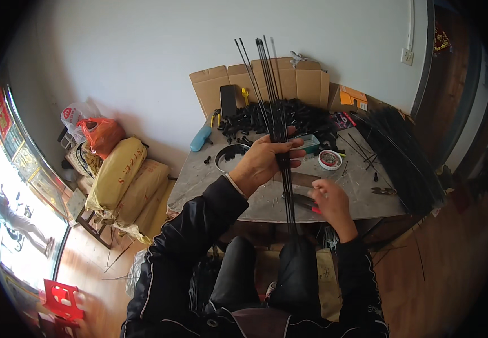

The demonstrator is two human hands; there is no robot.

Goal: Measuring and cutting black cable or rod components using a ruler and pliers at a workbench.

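My left hand (pixel 261 160) is wrapped round a bundle of thin black rods (pixel 265 73), with some fingers stretched past it. The rods stand nearly upright, fanned out at the top, their lower ends by my thigh. Apart from them, to the right, is my right hand (pixel 332 205), its fingers curled in and slightly blurred; what they hold, if anything, I cannot make out. Just left of it lies a tool with red on its handle (pixel 315 210), partly covered. Behind my left hand, a pile of small black parts (pixel 306 117) covers the back of the grey table (pixel 204 183).
A round tin of small bits (pixel 329 160), a black-rimmed ring (pixel 225 159), a light blue bottle (pixel 201 138) and pliers (pixel 384 191) lie on the table. Long black rods (pixel 404 158) spread over its right side. Stuffed sacks (pixel 117 174) and a red stool (pixel 62 300) stand left.
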